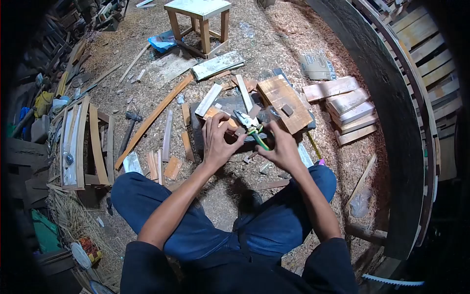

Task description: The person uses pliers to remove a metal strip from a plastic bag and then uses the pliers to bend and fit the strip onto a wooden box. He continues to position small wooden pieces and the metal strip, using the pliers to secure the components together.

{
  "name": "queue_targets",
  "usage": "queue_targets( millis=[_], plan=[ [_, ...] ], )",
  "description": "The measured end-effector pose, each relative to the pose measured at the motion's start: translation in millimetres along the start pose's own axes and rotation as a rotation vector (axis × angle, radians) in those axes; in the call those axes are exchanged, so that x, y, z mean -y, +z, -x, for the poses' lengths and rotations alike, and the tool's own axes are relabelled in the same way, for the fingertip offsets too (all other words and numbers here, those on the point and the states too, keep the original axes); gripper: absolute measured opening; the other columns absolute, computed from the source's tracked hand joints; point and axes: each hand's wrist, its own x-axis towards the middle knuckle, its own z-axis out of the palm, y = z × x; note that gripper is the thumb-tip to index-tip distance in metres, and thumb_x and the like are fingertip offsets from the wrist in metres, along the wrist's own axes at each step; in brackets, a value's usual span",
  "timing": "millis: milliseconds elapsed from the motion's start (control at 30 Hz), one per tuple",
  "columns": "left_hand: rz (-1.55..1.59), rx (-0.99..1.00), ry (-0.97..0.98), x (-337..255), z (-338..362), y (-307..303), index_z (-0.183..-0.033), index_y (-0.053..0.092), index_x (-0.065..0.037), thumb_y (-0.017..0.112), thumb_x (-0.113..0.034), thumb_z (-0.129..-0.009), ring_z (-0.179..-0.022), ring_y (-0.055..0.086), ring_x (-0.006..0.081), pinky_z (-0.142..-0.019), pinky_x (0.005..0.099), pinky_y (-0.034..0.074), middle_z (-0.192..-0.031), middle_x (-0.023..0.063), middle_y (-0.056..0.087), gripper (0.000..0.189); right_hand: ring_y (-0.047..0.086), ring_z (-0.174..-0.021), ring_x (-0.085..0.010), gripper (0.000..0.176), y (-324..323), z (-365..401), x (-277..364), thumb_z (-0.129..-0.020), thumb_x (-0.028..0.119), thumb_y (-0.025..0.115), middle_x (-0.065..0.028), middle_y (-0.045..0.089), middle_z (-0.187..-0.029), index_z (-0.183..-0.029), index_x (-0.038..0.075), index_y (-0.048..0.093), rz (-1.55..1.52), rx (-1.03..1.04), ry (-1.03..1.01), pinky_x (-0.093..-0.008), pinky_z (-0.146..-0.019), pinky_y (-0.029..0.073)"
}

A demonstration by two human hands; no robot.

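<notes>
Pliers with green and yellow handles are in my right hand, its fingers closed round the grips. The plier jaws point up and to the left, over a dark low work block. My left hand is pinched on a small brownish piece, just left of the pliers; its exact kind is too small to tell. Just beyond the hands are a pale wood strip and another white strip. A wooden board with a small dark block on it lies right of the pliers.
A hammer and a long curved wood strip lie to the left. Stacked planks sit at the right, near a curved dark beam. A small stool stands ahead. Wood shavings cover the floor.
</notes>
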Motion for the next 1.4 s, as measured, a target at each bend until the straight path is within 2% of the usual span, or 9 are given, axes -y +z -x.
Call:
queue_targets(
  millis=[133,433,633,800,967,1067,1100,1200,1400],
  plan=[
    [-0.008,0.035,0.012,2.6,-4.0,-1.8,-0.092,0.066,-0.004,0.086,-0.036,-0.072,-0.119,0.051,0.0306,-0.103,0.0459,0.036,-0.122,0.0118,0.054,0.042,0.07,-0.084,-0.0394,0.063,6.1,-3.6,-8.8,-0.076,0.028,0.08,-0.0221,0.069,-0.088,-0.125,0.003,0.049,-0.079,-0.265,-0.05,-0.0448,-0.075,0.054],
    [0.074,0.079,0.181,18.7,-9.6,-3.3,-0.103,0.063,-0.007,0.08,-0.027,-0.08,-0.122,0.054,0.0285,-0.105,0.0459,0.036,-0.12,0.0089,0.061,0.035,0.068,-0.075,-0.0325,0.068,17.8,6.6,-0.5,-0.072,0.026,0.081,-0.0134,0.064,-0.079,-0.129,0.004,0.049,-0.227,-0.131,0.148,-0.0438,-0.071,0.054],
    [0.17,0.123,0.089,33.4,-16.9,-11.9,-0.104,0.066,-0.007,0.08,-0.022,-0.078,-0.126,0.053,0.0292,-0.107,0.0455,0.036,-0.12,0.0078,0.062,0.033,0.069,-0.088,-0.0394,0.06,22.5,1.9,-4.0,-0.082,0.032,0.076,-0.0217,0.069,-0.095,-0.129,0.004,0.051,-0.19,-0.327,0.05,-0.047,-0.078,0.054],
    [0.076,0.085,0.066,24.9,-18.1,-16.4,-0.099,0.068,-0.007,0.083,-0.021,-0.075,-0.122,0.054,0.031,-0.105,0.0453,0.039,-0.121,0.0102,0.059,0.031,0.067,-0.098,-0.0466,0.062,25.7,1.8,10.8,-0.086,0.033,0.073,-0.0288,0.068,-0.107,-0.135,0.005,0.048,-0.095,-0.212,0.015,-0.0515,-0.082,0.054],
    [0.07,0.017,0.113,29.1,-13.6,-10.2,-0.099,0.069,-0.006,0.083,-0.021,-0.074,-0.121,0.052,0.0323,-0.103,0.0457,0.041,-0.121,0.0116,0.058,0.033,0.069,-0.095,-0.045,0.06,12.9,-0.3,34.2,-0.087,0.028,0.073,-0.0281,0.068,-0.109,-0.137,0.007,0.048,-0.241,-0.19,0.081,-0.05,-0.079,0.055],
    [0.073,0.03,0.109,29.5,-14.2,-11.2,-0.098,0.069,-0.006,0.083,-0.021,-0.073,-0.122,0.052,0.0329,-0.103,0.0459,0.042,-0.122,0.0118,0.058,0.032,0.069,-0.084,-0.0401,0.052,21.1,-2.0,34.5,-0.09,0.022,0.07,-0.0226,0.066,-0.106,-0.138,0.013,0.051,-0.339,-0.51,-0.22,-0.0498,-0.076,0.055],
    [0.07,0.032,0.107,30.4,-13.9,-10.5,-0.098,0.069,-0.006,0.083,-0.021,-0.073,-0.122,0.052,0.0329,-0.103,0.0459,0.042,-0.122,0.0118,0.058,0.032,0.069,-0.084,-0.0401,0.052,26.6,0.7,33.2,-0.09,0.022,0.07,-0.0226,0.066,-0.106,-0.138,0.013,0.051,-0.343,-0.508,-0.219,-0.0498,-0.076,0.055],
    [0.074,0.038,0.091,28.0,-12.3,-11.3,-0.098,0.069,-0.005,0.082,-0.019,-0.071,-0.121,0.051,0.0331,-0.104,0.0451,0.042,-0.123,0.0121,0.058,0.032,0.069,-0.086,-0.0365,0.051,34.3,0.9,29.2,-0.091,0.03,0.07,-0.0185,0.065,-0.092,-0.136,0.015,0.052,-0.104,-0.059,0.083,-0.0482,-0.074,0.055],
    [0.093,0.032,0.066,27.6,-12.8,-10.6,-0.099,0.07,-0.005,0.082,-0.019,-0.073,-0.121,0.051,0.0328,-0.104,0.0444,0.042,-0.124,0.0125,0.057,0.032,0.069,-0.094,-0.0373,0.049,15.6,-5.3,35.4,-0.093,0.028,0.069,-0.0221,0.067,-0.104,-0.135,0.008,0.053,-0.216,-0.314,-0.095,-0.0464,-0.08,0.055]
  ],
)
